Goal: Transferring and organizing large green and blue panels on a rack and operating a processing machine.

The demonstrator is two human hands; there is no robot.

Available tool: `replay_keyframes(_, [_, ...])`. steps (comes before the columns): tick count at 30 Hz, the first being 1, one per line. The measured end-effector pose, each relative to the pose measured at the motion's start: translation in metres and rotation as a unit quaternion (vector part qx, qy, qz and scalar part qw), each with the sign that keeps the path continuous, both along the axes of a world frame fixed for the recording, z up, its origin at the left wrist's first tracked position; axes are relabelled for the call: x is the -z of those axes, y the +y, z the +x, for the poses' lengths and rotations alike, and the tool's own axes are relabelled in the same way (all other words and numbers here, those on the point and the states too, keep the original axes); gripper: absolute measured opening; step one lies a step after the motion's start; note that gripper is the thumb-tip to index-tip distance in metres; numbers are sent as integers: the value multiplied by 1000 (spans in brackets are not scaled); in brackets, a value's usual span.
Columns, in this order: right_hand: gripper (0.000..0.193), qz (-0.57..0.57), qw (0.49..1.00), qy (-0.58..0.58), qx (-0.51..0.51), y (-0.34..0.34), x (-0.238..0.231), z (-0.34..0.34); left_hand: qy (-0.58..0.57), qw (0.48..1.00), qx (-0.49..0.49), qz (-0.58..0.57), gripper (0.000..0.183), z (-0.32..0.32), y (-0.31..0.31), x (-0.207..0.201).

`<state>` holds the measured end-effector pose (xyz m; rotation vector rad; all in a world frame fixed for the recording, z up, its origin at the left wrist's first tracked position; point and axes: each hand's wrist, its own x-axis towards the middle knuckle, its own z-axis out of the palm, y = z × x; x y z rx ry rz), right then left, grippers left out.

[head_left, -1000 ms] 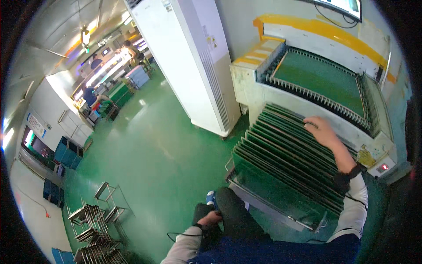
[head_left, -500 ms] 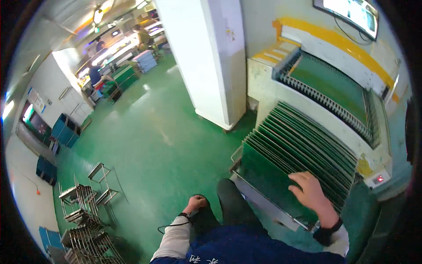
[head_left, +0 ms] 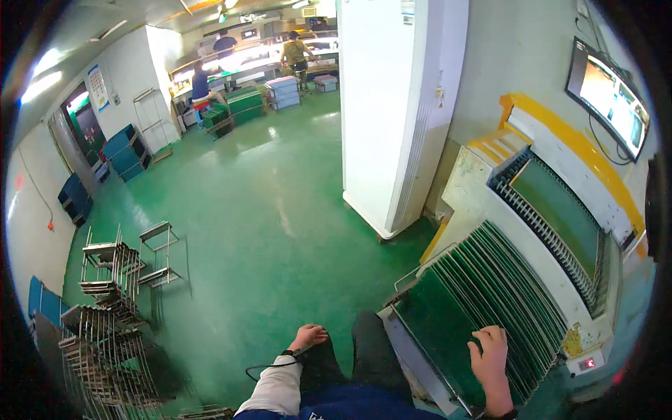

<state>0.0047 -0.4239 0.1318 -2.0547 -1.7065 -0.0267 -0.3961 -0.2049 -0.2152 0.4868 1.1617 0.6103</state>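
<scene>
My right hand (head_left: 491, 360) hovers at or just over the front green panel of a rack of boards (head_left: 437, 318), with the thumb apart from loosely bent fingers and nothing in its grip. Whether the fingertips touch the panel I cannot tell. Many thin green boards stand on edge behind that panel, side by side in a metal-framed rack. On my left knee rests my left hand (head_left: 308, 337), its fingers lying loosely over the dark trousers, holding nothing. A dark cord loops from the left wrist.
A machine (head_left: 483, 182) with a toothed conveyor and a green board on it stands right of the rack. A screen (head_left: 609, 94) hangs above. A white column (head_left: 374, 119) rises ahead. Metal racks (head_left: 105, 343) stand at left. People sit and stand at a lit bench (head_left: 259, 59) far off.
My view has turned right and up, so more of the far room shows. My right hand stays by the front panel, fingers slightly more bent. My left hand remains on the knee.
</scene>
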Motion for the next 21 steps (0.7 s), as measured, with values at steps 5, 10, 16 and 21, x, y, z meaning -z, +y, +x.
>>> replay_keyframes(5, [27,-6,999,-32,29,1,-1,-17,-63,998,-22,-14,30,-17,-1,22])
replay_keyframes(10, [23,-4,995,-91,29,-12,17,-20,-44,998,-36,-18,30,-17,1,19])
replay_keyframes(16, [24,5,999,-21,30,-5,0,-41,-49,998,-39,-17,27,-14,1,21])
replay_keyframes(21, [28,28,990,100,97,-1,21,-17,-47,998,-44,-6,29,-15,0,23])
